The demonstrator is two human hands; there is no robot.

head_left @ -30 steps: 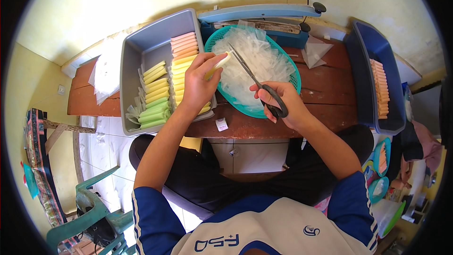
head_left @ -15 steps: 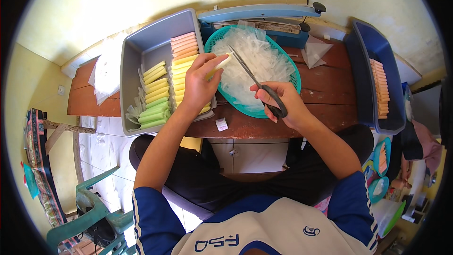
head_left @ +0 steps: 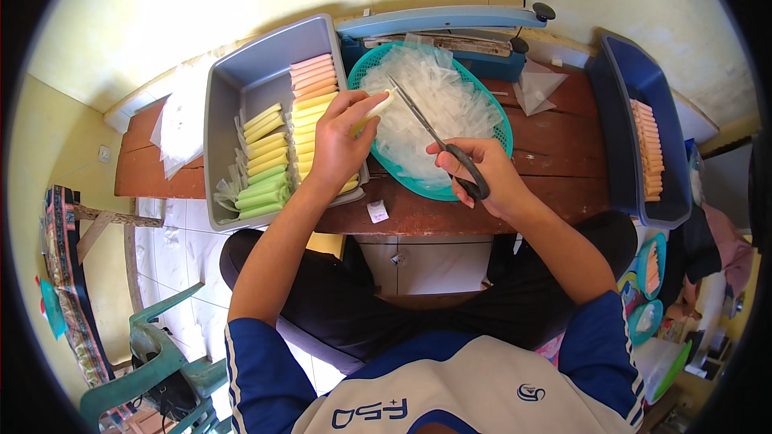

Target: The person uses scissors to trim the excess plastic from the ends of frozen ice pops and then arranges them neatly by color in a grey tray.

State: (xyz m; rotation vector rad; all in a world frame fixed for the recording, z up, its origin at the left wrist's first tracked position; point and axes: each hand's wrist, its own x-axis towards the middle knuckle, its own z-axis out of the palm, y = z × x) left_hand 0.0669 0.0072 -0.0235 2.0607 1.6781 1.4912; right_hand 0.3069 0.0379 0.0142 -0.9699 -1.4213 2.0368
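Barely anything has moved: left hand (head_left: pixel 342 133) pinches 1 yellow tube (head_left: pixel 381 107); right hand (head_left: pixel 490 177) is curled round black-handled scissors (head_left: pixel 466 162); dark lettering (head_left: pixel 396 411) marks the shirt (head_left: pixel 474 378).

Black-handled scissors (head_left: pixel 416 108) in the right grip (head_left: pixel 487 174), slim yellow stick (head_left: pixel 383 105) in the left grip (head_left: pixel 341 135)

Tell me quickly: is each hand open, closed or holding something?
Left hand: closed, holding a pale yellow tube.
Right hand: closed, holding black-handled scissors.
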